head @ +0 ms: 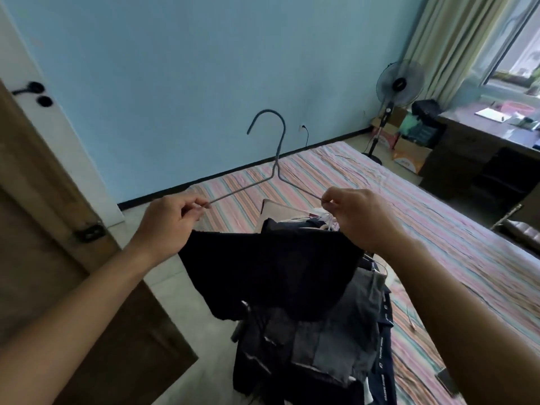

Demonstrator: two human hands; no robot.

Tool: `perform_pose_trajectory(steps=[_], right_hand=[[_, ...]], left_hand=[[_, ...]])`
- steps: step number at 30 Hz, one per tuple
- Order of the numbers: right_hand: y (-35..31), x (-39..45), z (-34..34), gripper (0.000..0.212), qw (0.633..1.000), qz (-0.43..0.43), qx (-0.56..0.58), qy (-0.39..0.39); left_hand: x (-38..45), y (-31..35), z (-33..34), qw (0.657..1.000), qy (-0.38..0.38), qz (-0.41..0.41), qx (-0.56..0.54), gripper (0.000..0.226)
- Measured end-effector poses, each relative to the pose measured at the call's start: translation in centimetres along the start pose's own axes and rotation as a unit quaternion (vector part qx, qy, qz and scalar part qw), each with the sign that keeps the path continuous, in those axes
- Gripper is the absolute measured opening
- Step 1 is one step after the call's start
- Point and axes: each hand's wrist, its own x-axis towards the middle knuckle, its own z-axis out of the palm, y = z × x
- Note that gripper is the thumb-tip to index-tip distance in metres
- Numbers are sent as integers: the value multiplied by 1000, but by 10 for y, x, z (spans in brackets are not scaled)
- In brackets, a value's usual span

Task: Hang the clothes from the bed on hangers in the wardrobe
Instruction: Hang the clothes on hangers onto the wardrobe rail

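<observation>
A thin grey wire hanger (276,159) is held upright in front of me, hook at the top. My left hand (169,220) pinches its left arm end and my right hand (356,217) pinches its right arm end. A black garment (271,270) hangs below the hanger between both hands. Under it, a pile of dark and grey clothes (315,346) with other hangers lies on the near corner of the striped bed (423,223).
An open brown door (43,229) stands at the left. A standing fan (394,92), boxes (406,147) and a dark desk (482,141) are at the far right under the window. Blue wall behind; bare floor between door and bed.
</observation>
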Motion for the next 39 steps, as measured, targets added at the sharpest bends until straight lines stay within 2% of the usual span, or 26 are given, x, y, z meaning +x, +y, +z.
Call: perform_pose_trajectory(steps=[3, 9, 12, 17, 22, 29, 33, 39], right_hand=[[-32, 7, -8, 14, 1000, -23, 12, 11], [-106, 23, -17, 8, 995, -57, 80, 16], [-136, 33, -13, 10, 989, -102, 105, 30], [-175, 50, -8, 13, 970, -183, 160, -8], [-215, 72, -5, 11, 940, -274, 197, -41], [-276, 90, 4, 10, 887, -377, 247, -98], [-305, 98, 14, 14, 856, -413, 275, -144], [-352, 93, 16, 17, 798, -496, 305, -157]], left_hand=[[-22, 1, -40, 999, 40, 0, -10, 14], [-67, -2, -114, 995, 98, -33, -4, 14], [-92, -7, -143, 991, 123, -47, 11, 10], [-130, -8, -177, 985, 159, -62, 24, 17], [-160, -7, -205, 971, 217, -96, -16, 23], [-204, 18, -224, 925, 346, -151, 46, 16], [-232, 25, -230, 902, 381, -184, 86, 16], [-278, 36, -235, 859, 444, -228, 117, 20]])
